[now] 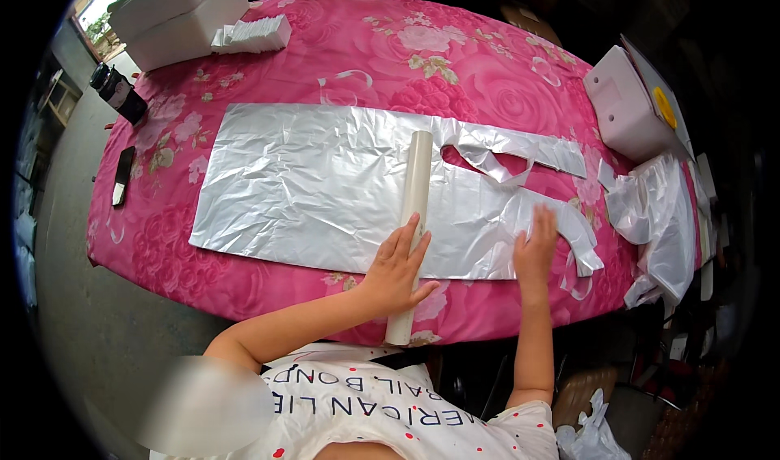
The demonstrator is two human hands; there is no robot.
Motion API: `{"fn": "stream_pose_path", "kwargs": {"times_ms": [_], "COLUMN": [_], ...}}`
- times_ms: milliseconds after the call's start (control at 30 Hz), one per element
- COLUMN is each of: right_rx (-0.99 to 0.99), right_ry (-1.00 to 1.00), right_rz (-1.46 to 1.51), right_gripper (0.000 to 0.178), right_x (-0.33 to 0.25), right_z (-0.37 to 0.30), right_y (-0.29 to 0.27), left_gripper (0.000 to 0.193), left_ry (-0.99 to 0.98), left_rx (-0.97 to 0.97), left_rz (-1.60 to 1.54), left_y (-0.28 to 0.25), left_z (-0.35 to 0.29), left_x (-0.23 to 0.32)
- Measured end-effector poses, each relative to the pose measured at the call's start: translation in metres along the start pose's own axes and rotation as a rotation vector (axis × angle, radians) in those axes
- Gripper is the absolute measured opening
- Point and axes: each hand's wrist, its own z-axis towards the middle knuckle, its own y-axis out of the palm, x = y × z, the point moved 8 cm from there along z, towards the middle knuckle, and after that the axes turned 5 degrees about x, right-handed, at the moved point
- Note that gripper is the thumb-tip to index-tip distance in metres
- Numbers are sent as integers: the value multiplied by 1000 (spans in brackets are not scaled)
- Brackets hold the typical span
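Plastic bag point(325, 188), silvery white and very large, lies spread flat across the pink flowered tablecloth point(455, 62), its closed end toward the person's left and its two cut-out handle loops toward the right. The film is wrinkled all over and catches the light in pale streaks; the upper handle strip is partly twisted, and the lower one curls up at its end near the table's right edge.

A cream-coloured tube point(413, 216) lies across the bag from far side to near side, roughly where the body meets the handles, and its near end sticks out past the bag onto the cloth. The left hand point(396, 266) rests on the near part of this tube, palm down, fingers stretched out and slightly spread, not curled round it. The right hand point(535, 249) lies flat and open on the lower handle strip, fingers pointing away from the person, gripping nothing.

At the right edge of the table sits a heap of similar bags point(660, 216), and behind it a white box point(626, 106) with what may be a lid leaning against it, though the bend of the view makes that hard to judge. At the far left corner are white foam boxes point(175, 13) and a stack of folded white sheets point(253, 34).
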Motion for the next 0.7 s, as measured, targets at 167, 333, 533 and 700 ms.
{"fn": "stream_pose_path", "kwargs": {"times_ms": [167, 333, 533, 700], "right_rx": [-209, -61, 122, 229], "right_ry": [-166, 73, 323, 200], "right_rz": [167, 34, -253, -281], "right_gripper": [57, 51, 30, 14], "right_x": [-48, 75, 203, 154], "right_z": [-18, -2, -23, -15], "right_y": [54, 39, -7, -31], "left_gripper": [64, 53, 54, 53], "left_ry": [-102, -267, -281, -191], "left_rx": [-55, 58, 105, 70], "left_rz": [-63, -221, -380, -380], "left_y": [7, 6, 11, 7], "left_z": [4, -1, 0, 2], "left_x": [-3, -15, -6, -1]}}
